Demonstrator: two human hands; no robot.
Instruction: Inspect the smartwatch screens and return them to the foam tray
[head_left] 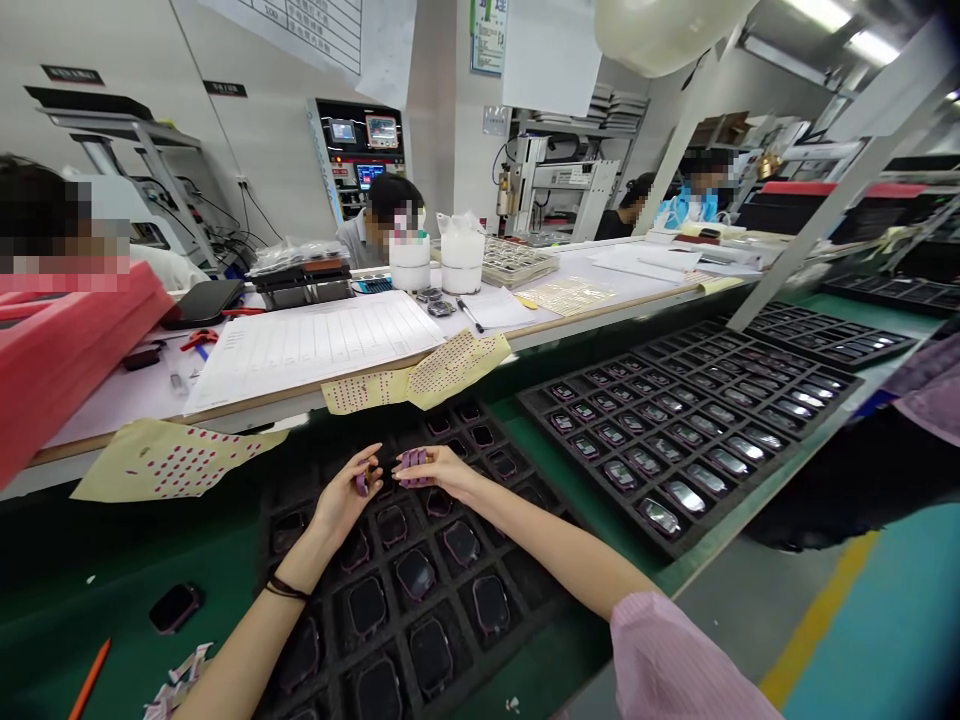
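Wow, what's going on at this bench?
A person's left hand and right hand hover close together over a black tray of dark, watch-shaped devices. Purple pieces, perhaps finger cots, cover the right fingertips. Another tray of silver-faced devices lies to the right, and a co-worker sits across the bench.

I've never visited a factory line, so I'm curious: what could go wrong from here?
The small purple pieces held by the left hand and right hand might slip into the black tray below. The left forearm lies low over the tray and could nudge a device in its pocket.
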